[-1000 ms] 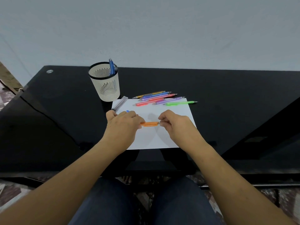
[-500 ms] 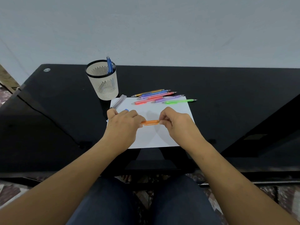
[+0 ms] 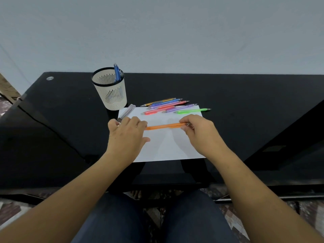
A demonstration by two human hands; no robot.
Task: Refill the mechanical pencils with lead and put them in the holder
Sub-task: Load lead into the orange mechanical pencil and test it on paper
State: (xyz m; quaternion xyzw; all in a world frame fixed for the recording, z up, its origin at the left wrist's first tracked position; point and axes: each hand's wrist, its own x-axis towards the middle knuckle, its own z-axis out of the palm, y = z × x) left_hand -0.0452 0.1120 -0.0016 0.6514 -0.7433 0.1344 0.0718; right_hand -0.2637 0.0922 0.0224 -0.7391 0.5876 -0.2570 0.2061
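An orange mechanical pencil [image 3: 164, 126] is held level just above the white paper [image 3: 166, 148]. My right hand [image 3: 201, 135] pinches its right end. My left hand [image 3: 126, 135] lies over its left end with the fingers stretched forward and the thumb spread away from the pencil; the fingertips reach the near end of a clear lead case [image 3: 127, 111]. Several coloured pencils [image 3: 166, 105] lie in a row at the paper's far edge, a green one [image 3: 191, 111] nearest. The white slotted holder [image 3: 110, 95] stands at the back left with a blue pencil [image 3: 116, 72] in it.
The black glass desk [image 3: 245, 106] runs back to a pale wall. A darker raised part [image 3: 298, 137] slants along its right side. My knees are under the front edge.
My hands have drawn apart, so more of the orange pencil shows between them. The left thumb has come off the pencil. The small blue piece by the left fingers is out of sight.
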